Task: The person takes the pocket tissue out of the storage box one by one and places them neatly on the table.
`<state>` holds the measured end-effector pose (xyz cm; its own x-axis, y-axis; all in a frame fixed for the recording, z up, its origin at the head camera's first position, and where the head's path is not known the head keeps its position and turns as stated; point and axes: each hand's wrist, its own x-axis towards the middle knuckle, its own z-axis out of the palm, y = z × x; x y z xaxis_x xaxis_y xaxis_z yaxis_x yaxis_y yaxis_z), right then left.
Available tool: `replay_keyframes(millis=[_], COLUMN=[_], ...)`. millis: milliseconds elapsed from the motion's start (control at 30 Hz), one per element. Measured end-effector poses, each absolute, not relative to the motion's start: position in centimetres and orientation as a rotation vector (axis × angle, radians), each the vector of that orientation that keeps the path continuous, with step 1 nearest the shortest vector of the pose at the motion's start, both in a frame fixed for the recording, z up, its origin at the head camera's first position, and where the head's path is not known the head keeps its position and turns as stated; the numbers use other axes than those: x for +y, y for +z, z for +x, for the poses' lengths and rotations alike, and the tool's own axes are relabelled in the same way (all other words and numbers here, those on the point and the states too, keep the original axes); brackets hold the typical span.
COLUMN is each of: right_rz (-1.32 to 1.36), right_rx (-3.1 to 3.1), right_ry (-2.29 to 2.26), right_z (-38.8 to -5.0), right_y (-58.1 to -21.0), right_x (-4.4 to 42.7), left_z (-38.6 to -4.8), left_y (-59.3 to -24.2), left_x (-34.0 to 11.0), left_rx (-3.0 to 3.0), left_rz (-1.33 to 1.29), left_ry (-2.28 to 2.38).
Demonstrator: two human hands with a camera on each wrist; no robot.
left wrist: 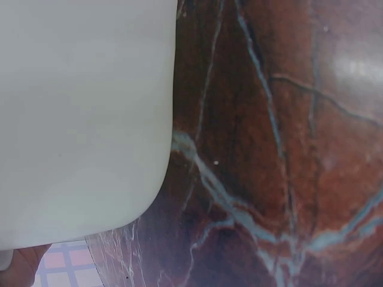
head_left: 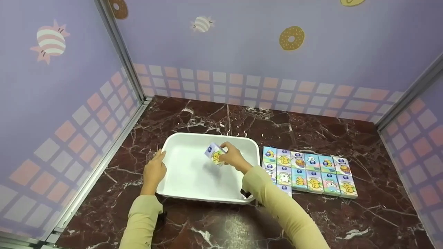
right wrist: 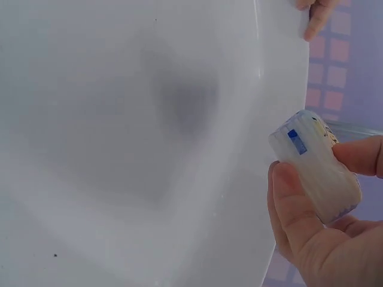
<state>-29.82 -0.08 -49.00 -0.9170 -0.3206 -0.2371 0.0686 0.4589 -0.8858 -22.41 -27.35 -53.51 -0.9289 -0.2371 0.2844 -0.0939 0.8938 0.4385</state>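
A small pocket tissue pack (head_left: 214, 153) with a yellow cartoon print is pinched between the thumb and fingers of my right hand (head_left: 234, 158). It is tilted and held above the white plastic tub (head_left: 193, 183). The right wrist view shows the pack's see-through white back (right wrist: 320, 170) with a small blue tab. My left hand (head_left: 154, 172) holds the tub's left rim. In the left wrist view only part of a finger (left wrist: 24, 266) shows, below the tub's corner. The inside of the tub shows no other pack.
To the right of the tub, several similar tissue packs (head_left: 315, 173) lie side by side in rows on the dark red marble tabletop (head_left: 373, 214). My right sleeve covers part of the nearest ones. Purple printed panels (head_left: 242, 41) enclose the table at the back and sides.
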Motion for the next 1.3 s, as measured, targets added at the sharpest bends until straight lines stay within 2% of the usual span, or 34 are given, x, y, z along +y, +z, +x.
replay_keyframes(millis=[933, 1300], right_rz=[-0.140, -0.054], right_rx=[2.106, 1.965], right_ry=[-1.837, -2.023], right_z=[-27.6, -26.4], right_y=[-46.1, -47.2], right_x=[7.8, 11.5], left_z=[-22.3, -22.3], left_y=[-53.2, -53.4], left_x=[-27.3, -27.3], left_rx=[-2.723, -2.716], left_rz=[0.243, 0.232], left_ry=[-0.621, -0.624])
